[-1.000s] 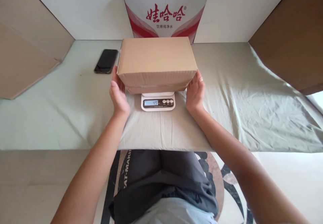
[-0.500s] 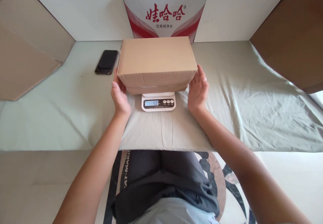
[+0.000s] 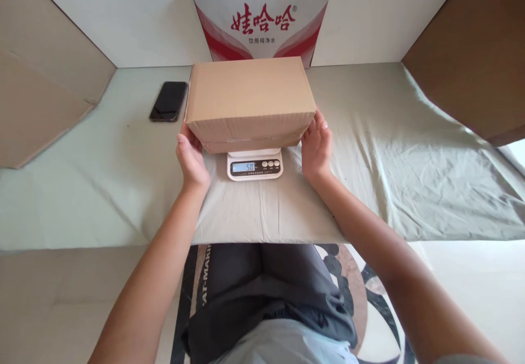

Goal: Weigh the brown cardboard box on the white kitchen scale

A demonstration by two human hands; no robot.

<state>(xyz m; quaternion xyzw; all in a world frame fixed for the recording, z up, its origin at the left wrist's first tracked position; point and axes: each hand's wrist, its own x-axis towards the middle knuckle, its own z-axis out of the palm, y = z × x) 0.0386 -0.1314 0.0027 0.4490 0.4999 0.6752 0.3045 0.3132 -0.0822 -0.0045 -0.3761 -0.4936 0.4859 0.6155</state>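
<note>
A closed brown cardboard box [image 3: 250, 90] rests on a small white digital scale [image 3: 255, 175], whose lit display reads 50. The box covers most of the scale's platform; only its front panel with buttons shows. At the box's left end, my left hand [image 3: 192, 159] is pressed to the side, thumb toward me and the other fingers partly hidden by the box. My right hand [image 3: 318, 148] cups the lower right end in the same way, its fingertips partly behind the corner. Between them, the two hands hold the box level.
A black smartphone [image 3: 168, 101] lies left of the box on the pale green cloth [image 3: 369, 134]. Behind stands a white and red printed carton [image 3: 262, 3] against white panels. Large cardboard sheets or boxes flank the left [image 3: 41, 96] and right [image 3: 463, 63] sides.
The whole view has shifted slightly, so things appear a little further left. Both hands stay at the box's ends, and the display still reads 50.
</note>
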